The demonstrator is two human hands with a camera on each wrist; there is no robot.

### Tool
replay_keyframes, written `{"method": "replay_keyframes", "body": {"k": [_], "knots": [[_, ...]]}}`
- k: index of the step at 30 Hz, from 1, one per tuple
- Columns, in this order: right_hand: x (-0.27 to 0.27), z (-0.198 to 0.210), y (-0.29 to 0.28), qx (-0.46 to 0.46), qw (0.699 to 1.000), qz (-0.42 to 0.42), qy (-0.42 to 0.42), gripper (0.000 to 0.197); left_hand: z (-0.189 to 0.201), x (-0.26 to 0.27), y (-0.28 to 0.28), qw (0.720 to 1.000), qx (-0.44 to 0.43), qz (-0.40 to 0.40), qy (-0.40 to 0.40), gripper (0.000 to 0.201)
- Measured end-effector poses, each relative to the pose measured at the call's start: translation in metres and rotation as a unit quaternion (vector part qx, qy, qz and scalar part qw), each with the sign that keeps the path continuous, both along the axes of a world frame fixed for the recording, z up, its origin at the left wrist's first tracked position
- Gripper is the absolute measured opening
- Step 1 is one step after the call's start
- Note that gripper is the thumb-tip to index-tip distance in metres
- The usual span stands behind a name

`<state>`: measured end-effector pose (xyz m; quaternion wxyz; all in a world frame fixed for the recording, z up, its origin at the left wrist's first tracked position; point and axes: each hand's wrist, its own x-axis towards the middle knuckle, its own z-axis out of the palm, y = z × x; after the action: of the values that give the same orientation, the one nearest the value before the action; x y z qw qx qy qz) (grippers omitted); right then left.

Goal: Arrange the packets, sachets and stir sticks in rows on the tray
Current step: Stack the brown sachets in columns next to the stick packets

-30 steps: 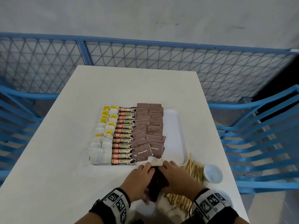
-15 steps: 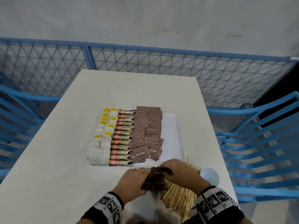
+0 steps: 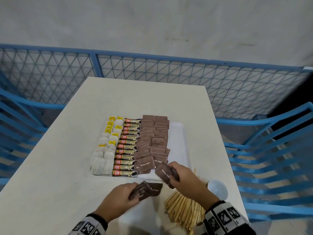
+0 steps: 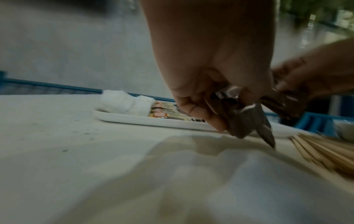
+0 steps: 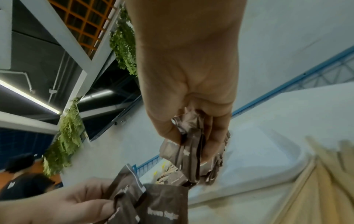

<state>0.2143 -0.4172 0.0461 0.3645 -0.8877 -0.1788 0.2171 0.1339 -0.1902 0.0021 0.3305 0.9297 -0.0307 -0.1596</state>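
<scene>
A white tray [image 3: 178,141] on the table carries rows of white tea bags [image 3: 105,151], coffee granule sticks [image 3: 127,150] and brown sugar sachets [image 3: 153,138]. Its right strip is bare. Just in front of the tray's near edge, my left hand [image 3: 118,200] grips a small bunch of brown sugar sachets [image 3: 149,190] [image 4: 247,119]. My right hand [image 3: 184,178] grips another bunch of brown sugar sachets [image 3: 165,173] [image 5: 193,153] over the tray's near edge. A pile of wooden stir sticks [image 3: 184,209] lies on the table under my right wrist.
A small white bowl [image 3: 217,188] sits right of the stir sticks near the table's right edge. Blue mesh railing [image 3: 152,68] runs behind the table, and blue chairs [image 3: 271,150] stand on both sides. Another person [image 5: 21,181] shows in the right wrist view.
My hands held one dark bunch of sachets together before; now they have parted, each with its own bunch. The right hand has risen toward the tray's near edge.
</scene>
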Motion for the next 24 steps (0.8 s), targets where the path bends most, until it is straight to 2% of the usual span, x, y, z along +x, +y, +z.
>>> {"method": "replay_keyframes", "body": {"k": [2,5,10,13,16,18,21,24], "knots": [[-0.001,0.002,0.005,0.043,0.999,-0.007,0.016,0.023,0.004,-0.005,0.011,0.995,-0.079,0.052,0.013,0.029],[0.002,0.007,0.011,0.095,0.995,-0.019,0.033,0.024,0.011,-0.011,0.024,0.978,-0.18,0.101,0.023,0.017],[0.009,0.015,0.026,0.16,0.984,-0.045,0.062,0.028,0.032,-0.008,0.025,0.925,-0.327,0.187,0.051,0.021],[0.009,0.021,0.04,0.175,0.982,-0.014,0.067,0.025,0.044,-0.003,0.014,0.894,-0.395,0.201,0.07,0.022],[0.004,0.022,0.055,0.195,0.976,0.013,0.096,0.018,0.048,0.003,0.004,0.877,-0.423,0.221,0.054,0.028],[0.003,0.021,0.06,0.202,0.974,0.008,0.103,0.014,0.046,0.004,0.001,0.882,-0.411,0.228,0.026,0.032],[0.002,0.022,0.062,0.205,0.974,0.016,0.1,0.009,0.042,0.004,0.002,0.892,-0.38,0.243,-0.018,0.024],[0.001,0.021,0.062,0.195,0.978,0.025,0.073,0.008,0.043,0.004,0.001,0.874,-0.409,0.262,-0.018,0.033]]}}
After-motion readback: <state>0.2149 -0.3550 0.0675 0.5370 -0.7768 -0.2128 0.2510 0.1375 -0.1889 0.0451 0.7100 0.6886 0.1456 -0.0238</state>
